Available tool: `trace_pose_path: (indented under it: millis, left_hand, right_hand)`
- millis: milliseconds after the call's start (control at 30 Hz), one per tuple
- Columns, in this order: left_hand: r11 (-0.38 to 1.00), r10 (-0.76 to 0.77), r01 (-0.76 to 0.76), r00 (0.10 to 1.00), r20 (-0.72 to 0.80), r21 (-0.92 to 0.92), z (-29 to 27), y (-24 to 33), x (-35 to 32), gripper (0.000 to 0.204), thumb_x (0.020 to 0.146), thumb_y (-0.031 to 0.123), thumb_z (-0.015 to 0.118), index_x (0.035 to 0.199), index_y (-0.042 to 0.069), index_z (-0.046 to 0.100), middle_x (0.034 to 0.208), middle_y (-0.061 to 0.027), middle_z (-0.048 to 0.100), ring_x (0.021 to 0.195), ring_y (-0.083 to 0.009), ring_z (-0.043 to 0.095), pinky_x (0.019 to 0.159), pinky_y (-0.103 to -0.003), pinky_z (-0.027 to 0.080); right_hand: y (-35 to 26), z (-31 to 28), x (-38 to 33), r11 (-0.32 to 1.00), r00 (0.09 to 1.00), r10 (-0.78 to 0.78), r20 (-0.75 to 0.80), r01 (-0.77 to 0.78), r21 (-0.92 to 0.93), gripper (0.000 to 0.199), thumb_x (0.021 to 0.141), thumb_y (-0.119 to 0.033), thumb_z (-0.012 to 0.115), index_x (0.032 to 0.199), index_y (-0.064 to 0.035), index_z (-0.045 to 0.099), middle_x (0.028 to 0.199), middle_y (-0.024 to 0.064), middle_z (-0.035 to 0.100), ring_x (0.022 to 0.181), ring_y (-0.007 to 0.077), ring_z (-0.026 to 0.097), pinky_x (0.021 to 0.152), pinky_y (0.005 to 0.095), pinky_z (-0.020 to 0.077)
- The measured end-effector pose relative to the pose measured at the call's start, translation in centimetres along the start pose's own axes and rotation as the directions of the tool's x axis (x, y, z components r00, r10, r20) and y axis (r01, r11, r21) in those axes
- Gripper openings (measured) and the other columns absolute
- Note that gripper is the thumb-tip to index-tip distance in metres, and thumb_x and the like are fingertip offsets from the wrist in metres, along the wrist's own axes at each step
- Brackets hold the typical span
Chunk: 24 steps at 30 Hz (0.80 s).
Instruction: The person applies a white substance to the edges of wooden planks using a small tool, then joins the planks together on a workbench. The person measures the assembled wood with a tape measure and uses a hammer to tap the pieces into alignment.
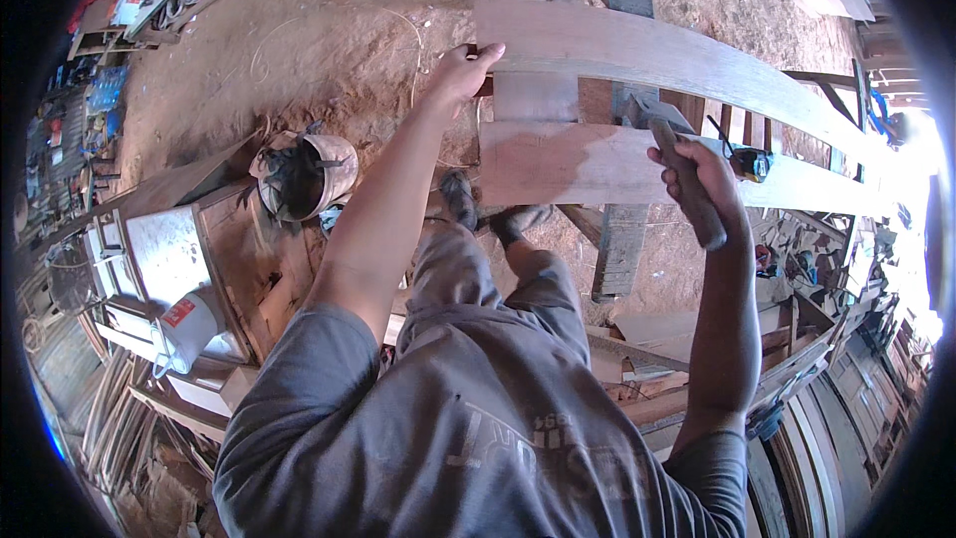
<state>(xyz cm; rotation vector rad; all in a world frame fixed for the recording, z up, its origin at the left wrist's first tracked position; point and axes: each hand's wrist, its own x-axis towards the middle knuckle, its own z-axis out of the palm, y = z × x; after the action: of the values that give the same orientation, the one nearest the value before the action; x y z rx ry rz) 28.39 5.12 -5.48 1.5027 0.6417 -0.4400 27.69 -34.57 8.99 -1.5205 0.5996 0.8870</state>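
Note:
Across a wooden support (622, 259) lies a frame of planks, with a long far board (637, 40) and a near board (558, 164) joined by short crosspieces (536, 97). My left hand (461, 75) is closed on the left end of the far board, its thumb on top and its other fingers partly hidden. In my right hand (705, 174) is a wooden-handled hammer (687, 189), held over the near board. The hammer's greyish head is near the gap between the boards; whether it touches wood I cannot tell. A tape measure (749, 163) sits on the near board beside my right hand.
A worn bucket (334, 174) with dark contents stands left of my legs. Further left are a white jug (189, 329) and a pale box-like cabinet (164, 259). Stacked planks (807, 448) and scrap wood crowd the right. The floor (329, 50) is bare earth.

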Motion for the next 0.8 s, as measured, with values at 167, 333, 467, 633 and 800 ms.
trace_pose_path:
  millis: [167, 333, 467, 633, 800]
  left_hand:
    - [0.995, -0.067, 0.071, 0.996, 0.057, -0.072, -1.0, 0.5, 1.1, 0.068, 0.103, 0.038, 0.079, 0.151, -0.001, 0.052, 0.136, -0.0185, 0.068, 0.115, -0.0262, 0.074, 0.093, -0.041, 0.067]
    - [0.982, -0.057, 0.089, 0.981, 0.185, -0.167, -1.7, 1.3, 1.0, 0.067, 0.101, 0.034, 0.083, 0.147, -0.003, 0.051, 0.139, -0.0186, 0.065, 0.12, -0.0279, 0.072, 0.094, -0.043, 0.069]
    - [0.978, -0.03, 0.07, 0.98, 0.197, -0.199, -1.0, 1.1, 1.2, 0.064, 0.101, 0.032, 0.083, 0.144, -0.003, 0.052, 0.137, -0.0188, 0.065, 0.128, -0.0279, 0.068, 0.091, -0.043, 0.07]
    - [0.983, -0.058, 0.105, 0.957, 0.285, -0.151, -1.7, -0.8, 3.5, 0.086, 0.093, 0.047, 0.089, 0.149, -0.006, 0.05, 0.151, -0.0273, 0.06, 0.144, -0.0382, 0.057, 0.123, -0.055, 0.039]
    - [0.985, -0.042, 0.085, 0.961, 0.273, -0.148, -1.7, -0.8, 3.0, 0.081, 0.094, 0.045, 0.089, 0.147, -0.005, 0.053, 0.147, -0.0251, 0.064, 0.14, -0.0338, 0.06, 0.12, -0.051, 0.044]
  right_hand:
    - [-1.8, 1.6, 3.6, 0.996, 0.992, 0.075, 0.103, -0.08, 0.05, 0.044, 0.109, -0.017, 0.053, 0.146, 0.0063, 0.051, 0.118, 0.0196, 0.076, 0.071, 0.0104, 0.064, 0.057, 0.0221, 0.0581]
    - [-2.8, 2.5, 2.7, 1.0, 0.998, 0.024, -0.058, -0.023, 0.016, 0.042, 0.107, -0.015, 0.055, 0.143, 0.0071, 0.056, 0.112, 0.0179, 0.077, 0.07, 0.0121, 0.066, 0.058, 0.0245, 0.0575]
    - [-1.0, -0.1, 5.0, 0.983, 0.974, 0.14, -0.176, -0.116, 0.143, 0.046, 0.108, -0.021, 0.057, 0.147, 0.0051, 0.055, 0.115, 0.0213, 0.076, 0.068, 0.0097, 0.066, 0.055, 0.0189, 0.0593]
    - [-4.5, 8.9, 2.4, 0.985, 0.986, 0.004, -0.164, -0.032, -0.169, 0.05, 0.108, -0.022, 0.058, 0.154, -0.0045, 0.057, 0.117, 0.0156, 0.077, 0.068, 0.0109, 0.065, 0.058, 0.0246, 0.056]
    - [-5.5, 9.2, 1.6, 0.983, 0.975, 0.069, -0.209, -0.102, -0.152, 0.053, 0.108, -0.023, 0.057, 0.158, -0.0057, 0.055, 0.118, 0.0149, 0.077, 0.071, 0.011, 0.065, 0.06, 0.0253, 0.0563]
